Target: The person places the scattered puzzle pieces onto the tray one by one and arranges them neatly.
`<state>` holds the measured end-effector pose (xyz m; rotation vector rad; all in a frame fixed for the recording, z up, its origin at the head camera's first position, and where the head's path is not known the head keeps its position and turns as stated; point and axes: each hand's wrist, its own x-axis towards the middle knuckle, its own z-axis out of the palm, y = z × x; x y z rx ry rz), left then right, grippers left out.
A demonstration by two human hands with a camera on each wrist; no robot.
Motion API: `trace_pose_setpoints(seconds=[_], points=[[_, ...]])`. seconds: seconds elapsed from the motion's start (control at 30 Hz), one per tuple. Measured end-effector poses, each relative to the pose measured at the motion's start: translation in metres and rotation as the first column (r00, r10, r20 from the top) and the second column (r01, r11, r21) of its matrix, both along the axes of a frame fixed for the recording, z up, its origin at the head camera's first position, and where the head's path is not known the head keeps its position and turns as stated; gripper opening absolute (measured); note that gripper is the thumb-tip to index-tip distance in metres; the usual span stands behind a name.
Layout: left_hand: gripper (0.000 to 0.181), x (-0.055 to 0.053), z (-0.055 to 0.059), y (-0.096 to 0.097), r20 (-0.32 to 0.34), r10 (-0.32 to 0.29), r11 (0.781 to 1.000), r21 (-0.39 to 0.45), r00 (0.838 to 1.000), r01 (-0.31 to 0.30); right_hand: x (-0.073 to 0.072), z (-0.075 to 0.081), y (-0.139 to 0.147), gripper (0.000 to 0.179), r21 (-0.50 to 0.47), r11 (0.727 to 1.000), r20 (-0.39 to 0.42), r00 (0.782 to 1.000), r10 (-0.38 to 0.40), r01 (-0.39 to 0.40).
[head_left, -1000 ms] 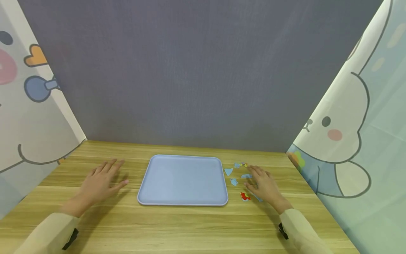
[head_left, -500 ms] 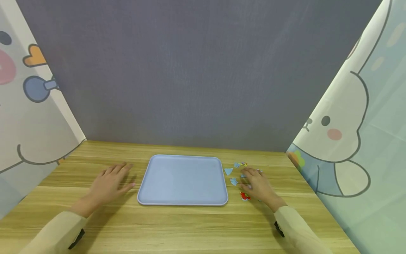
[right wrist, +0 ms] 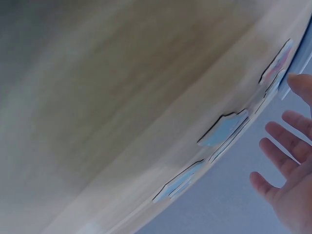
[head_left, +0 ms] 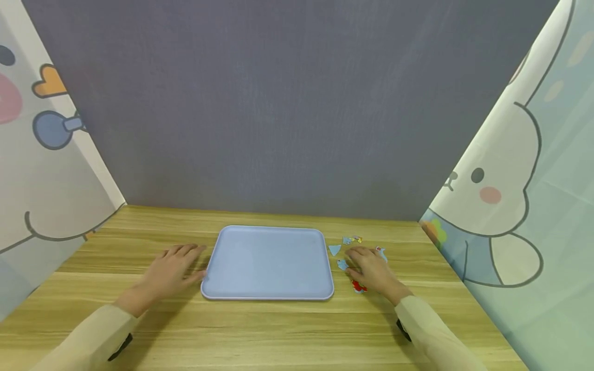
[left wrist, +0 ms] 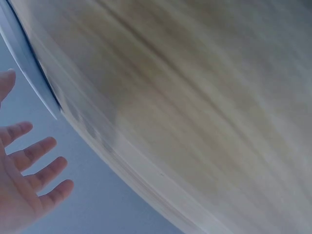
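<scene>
My left hand (head_left: 169, 273) hovers at the left edge of a pale blue tray (head_left: 267, 263), its fingers spread and holding nothing. In the left wrist view the same hand (left wrist: 29, 170) shows a bare palm with separated fingers. Over several small flat puzzle-like pieces is my right hand (head_left: 375, 270), its fingers loosely extended. A light blue piece (head_left: 342, 264) lies by its fingertips, and a red piece (head_left: 359, 286) sits under the thumb side. The right wrist view shows that hand (right wrist: 292, 161) apart from the pieces (right wrist: 224, 129), with nothing in it.
More pieces lie right of the tray: a blue triangular one (head_left: 334, 250), a small blue one (head_left: 347, 240) beside a yellow one (head_left: 357, 239), and another (head_left: 381, 253) beyond the right hand. A grey panel (head_left: 278, 113) closes off the back of the wooden table (head_left: 260, 335).
The left hand has moved right, up to the tray's edge. The right hand has shifted left over the pieces, uncovering one on its far side. The tray has stayed put.
</scene>
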<state>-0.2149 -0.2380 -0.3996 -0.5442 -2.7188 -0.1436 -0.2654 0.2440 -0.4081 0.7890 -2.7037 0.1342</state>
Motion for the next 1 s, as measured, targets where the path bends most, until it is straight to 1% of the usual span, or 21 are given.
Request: trace_pose_setpoints(seconds=[0.23, 0.47, 0.7, 0.83, 1.0], points=[[0.059, -0.003, -0.001, 0.006, 0.038, -0.022, 1.0, -0.003, 0.999, 0.023, -0.003, 0.0, -0.003, 0.042, 0.016, 1.0, 0.047, 0.999, 0.002, -0.003], [0.059, -0.006, -0.007, 0.01, 0.06, -0.048, 0.999, 0.006, 0.997, 0.048, -0.005, -0.002, -0.007, 0.039, 0.029, 1.0, 0.047, 0.999, 0.01, -0.012], [0.055, -0.007, -0.013, 0.011, 0.067, -0.082, 0.997, 0.015, 0.994, 0.081, -0.006, -0.003, -0.009, 0.035, 0.041, 0.999, 0.076, 0.997, 0.009, -0.013], [0.052, -0.007, -0.014, 0.013, 0.073, -0.1, 0.995, 0.018, 0.992, 0.099, -0.007, -0.004, -0.01, 0.03, 0.039, 0.999, 0.079, 0.997, 0.019, -0.023], [0.051, -0.007, -0.014, 0.014, 0.094, -0.097, 0.995, 0.003, 0.991, 0.097, -0.008, -0.006, -0.01, 0.025, 0.031, 0.999, 0.088, 0.996, 0.027, -0.03]])
